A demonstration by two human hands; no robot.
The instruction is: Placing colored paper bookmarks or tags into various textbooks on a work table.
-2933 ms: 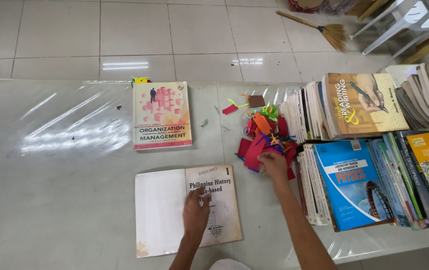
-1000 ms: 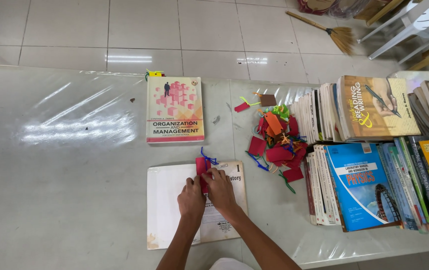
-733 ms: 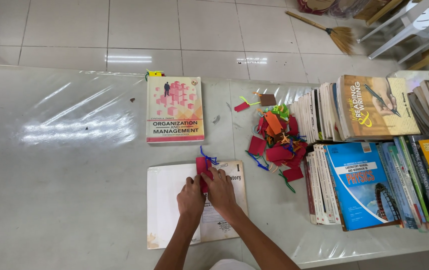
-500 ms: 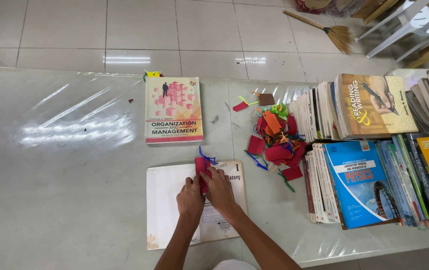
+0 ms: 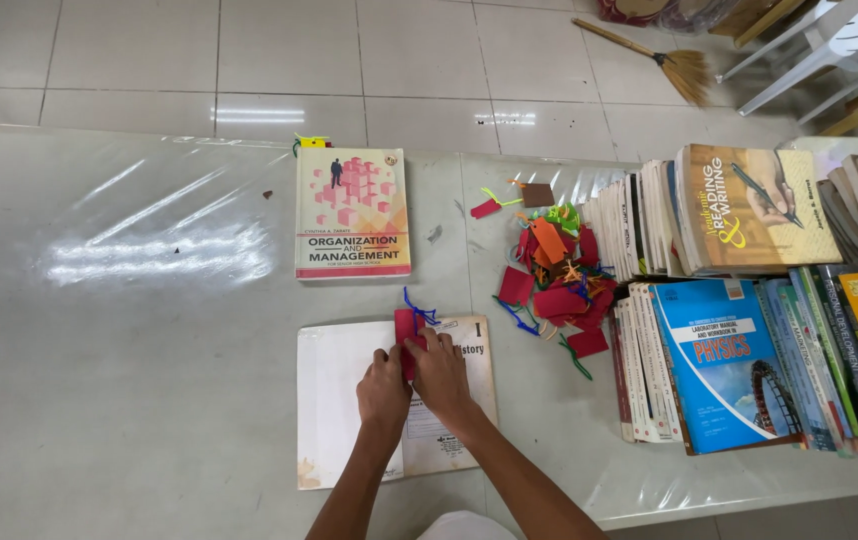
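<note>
A red paper bookmark [image 5: 406, 330] with blue string is pinched between left hand [image 5: 383, 385] and right hand [image 5: 440, 370] fingers above a white book [image 5: 344, 400].

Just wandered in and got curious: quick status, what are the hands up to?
Both hands, left and right, on a red paper tag with blue string. Tag over white book. Tag pile to the right, nothing blocking.

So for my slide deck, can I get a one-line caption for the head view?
Both hands, left hand and right hand, press a red paper bookmark with blue string onto a white paperback book.
</note>
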